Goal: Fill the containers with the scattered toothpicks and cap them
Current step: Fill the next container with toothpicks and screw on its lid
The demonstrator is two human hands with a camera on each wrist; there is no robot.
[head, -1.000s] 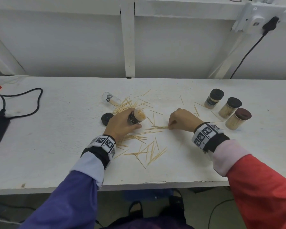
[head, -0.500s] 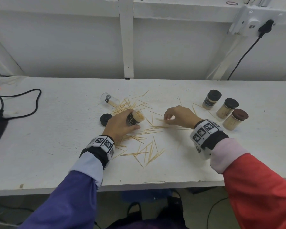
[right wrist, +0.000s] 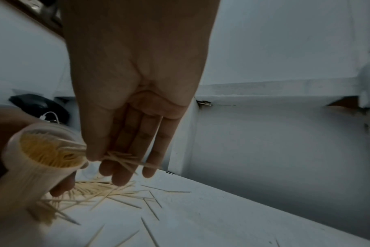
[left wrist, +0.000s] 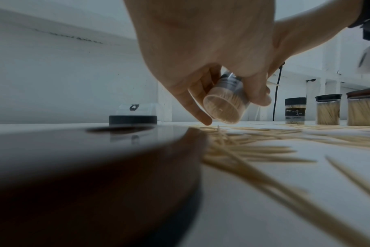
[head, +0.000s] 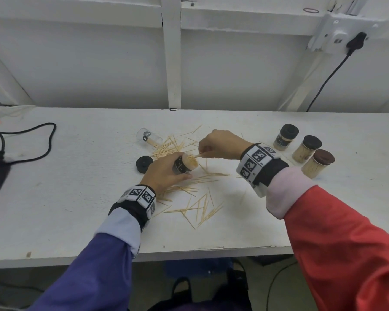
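Toothpicks [right wrist: 124, 160] pinched in the right hand [head: 220, 143] enter the tilted container [head: 185, 163] gripped by the left hand [head: 164, 173], whose fingers hide its label.

Table [head: 279, 221] layout: scattered toothpicks [head: 198, 205] are lying across the middle. A held container [head: 185, 163] is tilting above them, in the left hand [head: 164, 173], the right hand [head: 222, 143] just behind and to its right. A loose cap [head: 144, 163] is sitting just left; an empty container [head: 148, 136] is lying on its side behind that. Three capped containers [head: 308, 148] are standing together at right. A cable [head: 29, 142] is lying far left.
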